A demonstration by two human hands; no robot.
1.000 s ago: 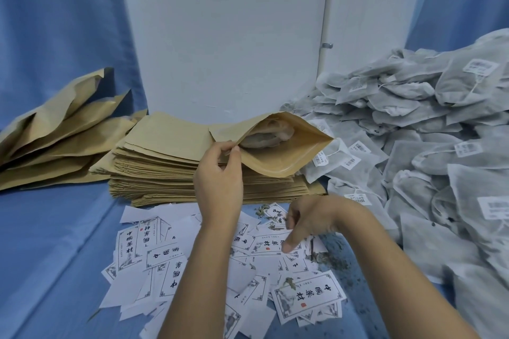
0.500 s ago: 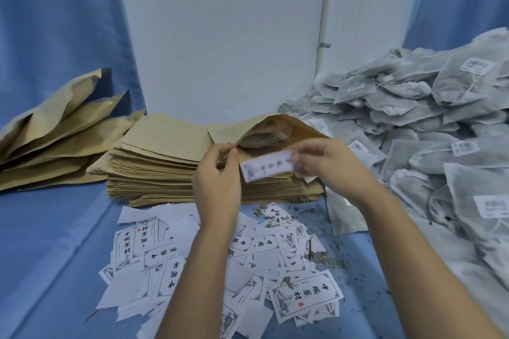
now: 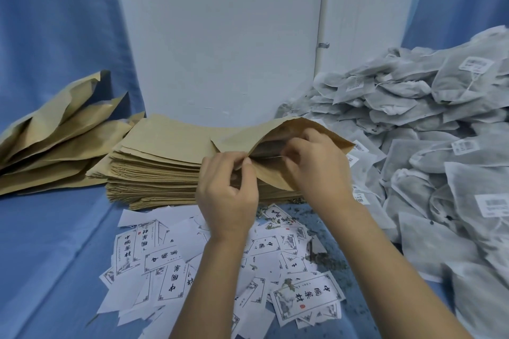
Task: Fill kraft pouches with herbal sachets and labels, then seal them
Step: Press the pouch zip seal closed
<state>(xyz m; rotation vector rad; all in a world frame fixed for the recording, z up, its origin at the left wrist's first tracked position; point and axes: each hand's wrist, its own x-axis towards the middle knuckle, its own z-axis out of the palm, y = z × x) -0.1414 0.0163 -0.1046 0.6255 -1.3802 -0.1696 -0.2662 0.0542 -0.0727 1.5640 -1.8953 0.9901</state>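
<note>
An open kraft pouch (image 3: 275, 129) lies on top of a flat stack of kraft pouches (image 3: 154, 165). My left hand (image 3: 228, 190) pinches the near lip of its mouth. My right hand (image 3: 316, 162) is at the mouth with its fingertips inside, and a thin white edge of a label shows between the fingers there. A dark sachet is dimly visible inside the pouch. Loose printed labels (image 3: 305, 300) are scattered on the blue cloth below my hands. Grey herbal sachets (image 3: 440, 124) are heaped at the right.
Several bulging kraft pouches (image 3: 55, 140) lie piled at the far left. A white panel (image 3: 220, 36) stands behind the stack. Herb crumbs (image 3: 322, 256) litter the blue cloth (image 3: 55, 256) among the labels.
My right hand picked a label from the cloth, carried it up to the pouch mouth, and now has its fingers inside the opening. My left hand kept holding the pouch lip.
</note>
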